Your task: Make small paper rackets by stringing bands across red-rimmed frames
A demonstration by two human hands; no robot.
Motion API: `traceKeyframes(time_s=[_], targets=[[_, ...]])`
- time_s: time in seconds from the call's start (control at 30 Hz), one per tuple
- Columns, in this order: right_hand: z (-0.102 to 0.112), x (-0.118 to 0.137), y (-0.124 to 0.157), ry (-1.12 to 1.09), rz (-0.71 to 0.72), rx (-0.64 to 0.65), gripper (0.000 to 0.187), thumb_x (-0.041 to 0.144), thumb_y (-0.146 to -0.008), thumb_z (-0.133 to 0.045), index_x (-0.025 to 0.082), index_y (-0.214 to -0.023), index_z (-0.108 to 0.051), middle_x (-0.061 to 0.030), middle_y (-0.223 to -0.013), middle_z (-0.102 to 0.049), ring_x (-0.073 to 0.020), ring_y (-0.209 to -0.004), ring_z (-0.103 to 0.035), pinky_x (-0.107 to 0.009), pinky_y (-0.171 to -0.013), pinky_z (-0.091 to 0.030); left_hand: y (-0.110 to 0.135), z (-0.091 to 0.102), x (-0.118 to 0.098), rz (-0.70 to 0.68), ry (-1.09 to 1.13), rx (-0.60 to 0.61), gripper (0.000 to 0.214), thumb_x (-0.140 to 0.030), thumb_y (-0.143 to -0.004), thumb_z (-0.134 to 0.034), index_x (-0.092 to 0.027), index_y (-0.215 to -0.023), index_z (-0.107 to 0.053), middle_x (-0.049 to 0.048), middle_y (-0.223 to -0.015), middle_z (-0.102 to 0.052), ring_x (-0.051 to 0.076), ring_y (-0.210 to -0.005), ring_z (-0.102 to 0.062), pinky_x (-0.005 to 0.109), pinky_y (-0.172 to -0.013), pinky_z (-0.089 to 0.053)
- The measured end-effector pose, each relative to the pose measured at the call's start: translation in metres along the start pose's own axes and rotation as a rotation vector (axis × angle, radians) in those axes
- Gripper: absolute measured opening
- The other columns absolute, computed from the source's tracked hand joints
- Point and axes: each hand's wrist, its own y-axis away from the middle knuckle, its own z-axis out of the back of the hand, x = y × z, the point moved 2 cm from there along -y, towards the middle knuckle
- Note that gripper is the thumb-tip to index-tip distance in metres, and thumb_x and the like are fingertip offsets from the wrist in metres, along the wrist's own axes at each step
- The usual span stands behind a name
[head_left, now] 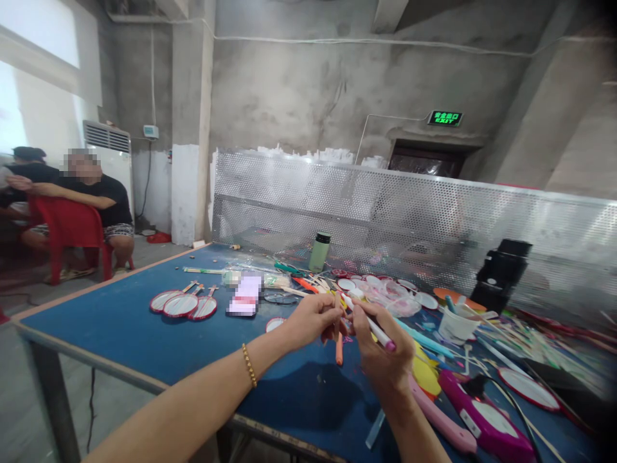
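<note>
My right hand (385, 344) is closed around a white marker with a purple end (383, 335), its other end pointing at my left hand. My left hand (315, 318) pinches a thin brown wooden-looking stick (337, 307) between thumb and fingers, close to the marker. Below these fingers an orange rod (339, 352) sticks down; I cannot tell whether it is held too. Partly behind my left wrist lies a white disc with a red rim (274, 324). To the left, several red-rimmed round paddles with short wooden handles (180, 305) lie overlapping.
A phone (245, 296), a green bottle (319, 251) and clear plastic wrapping (393, 297) lie or stand farther back. At right are a white cup of tools (457, 325), a purple device (484, 415) and a pink curved handle (441, 418). A perforated metal screen (299, 186) borders the table.
</note>
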Motion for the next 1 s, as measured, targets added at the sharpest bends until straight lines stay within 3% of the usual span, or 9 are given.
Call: traceKeyframes(time_s=[0.3,0.5,0.67,0.87,1.0], targets=[[0.0007,-0.0002,0.0021,-0.006,0.007,0.012,0.01,0.02,-0.088,-0.062,0.02,-0.093,-0.07,0.0001,-0.077,-0.07,-0.0127,-0.062,-0.064,-0.025,-0.06,-0.052,-0.0004,0.0001,0.0009,-0.008,0.033,0.011,0.039,-0.052,-0.083,-0.059,-0.014,-0.077,-0.054,0.0008,-0.058,-0.059,0.008,-0.043,-0.051,0.019,-0.04,-0.041],[-0.0001,0.004,0.0005,0.002,0.085,0.033,0.01,0.019,-0.087,-0.061,0.019,-0.093,-0.07,-0.0026,-0.083,-0.073,-0.0152,-0.069,-0.068,-0.026,-0.065,-0.054,0.0008,0.0002,-0.0012,-0.006,0.033,0.017,0.04,-0.053,-0.082,-0.06,-0.014,-0.075,-0.052,-0.0002,-0.055,-0.056,0.009,-0.045,-0.052,0.019,-0.042,-0.04],[0.0006,0.0014,0.0008,0.013,0.013,0.007,0.011,0.022,-0.088,-0.062,0.02,-0.093,-0.071,-0.0019,-0.079,-0.072,-0.0146,-0.063,-0.066,-0.025,-0.06,-0.053,0.0002,-0.0004,-0.001,-0.001,0.022,0.016,0.04,-0.053,-0.083,-0.059,-0.014,-0.078,-0.053,0.0012,-0.059,-0.059,0.008,-0.044,-0.051,0.019,-0.042,-0.04],[0.0,0.0023,0.001,0.016,0.065,0.019,0.011,0.022,-0.088,-0.061,0.02,-0.094,-0.07,-0.0036,-0.085,-0.074,-0.0159,-0.07,-0.069,-0.027,-0.065,-0.055,0.0005,-0.0005,-0.0014,-0.009,0.023,0.018,0.04,-0.054,-0.081,-0.059,-0.015,-0.075,-0.052,-0.0008,-0.056,-0.055,0.008,-0.045,-0.051,0.018,-0.042,-0.04],[-0.0005,0.0008,0.0015,0.017,0.02,0.02,0.011,0.022,-0.088,-0.062,0.02,-0.094,-0.07,-0.0023,-0.082,-0.073,-0.0144,-0.064,-0.067,-0.026,-0.062,-0.054,0.0012,-0.0005,-0.0014,0.003,0.015,0.025,0.04,-0.054,-0.083,-0.057,-0.015,-0.076,-0.052,0.0012,-0.059,-0.058,0.009,-0.046,-0.052,0.019,-0.043,-0.041]])
